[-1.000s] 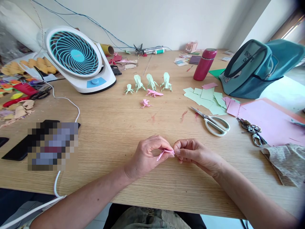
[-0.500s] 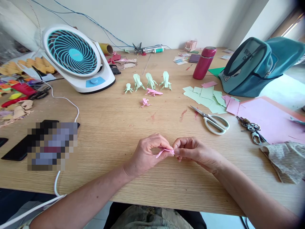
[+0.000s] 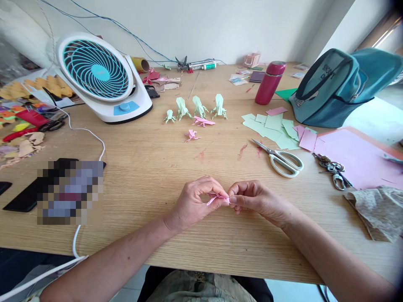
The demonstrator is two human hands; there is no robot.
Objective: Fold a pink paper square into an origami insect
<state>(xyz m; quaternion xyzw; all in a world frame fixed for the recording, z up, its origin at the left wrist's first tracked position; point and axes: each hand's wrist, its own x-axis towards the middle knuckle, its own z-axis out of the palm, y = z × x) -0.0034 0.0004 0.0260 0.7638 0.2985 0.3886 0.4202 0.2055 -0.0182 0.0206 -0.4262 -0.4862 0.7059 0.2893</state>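
Observation:
A small folded piece of pink paper [image 3: 213, 200] is pinched between the thumb and fingers of my left hand [image 3: 197, 201]. My right hand [image 3: 256, 199] pinches its right end, and the two sets of fingertips meet there, hiding most of that end. Narrow pink points stick out to the left inside my left hand's curve. Beyond the hands stand several pale green origami figures [image 3: 200, 107] with thin legs. Two pink ones lie in front of them: a long-bodied pink figure [image 3: 204, 121] and a smaller pink figure [image 3: 192, 135].
Scissors [image 3: 281, 159] lie right of centre, near green paper pieces [image 3: 273, 126] and keys [image 3: 332, 170]. A pink sheet [image 3: 355, 155], cloth [image 3: 378, 212], red flask [image 3: 270, 84] and teal backpack [image 3: 330, 92] are on the right. On the left are a fan [image 3: 103, 79] and a white cable [image 3: 91, 132].
Both hands keep their pinch on the pink paper with only slight finger movement. The whole view has shifted a little; the things on the table stay in place.

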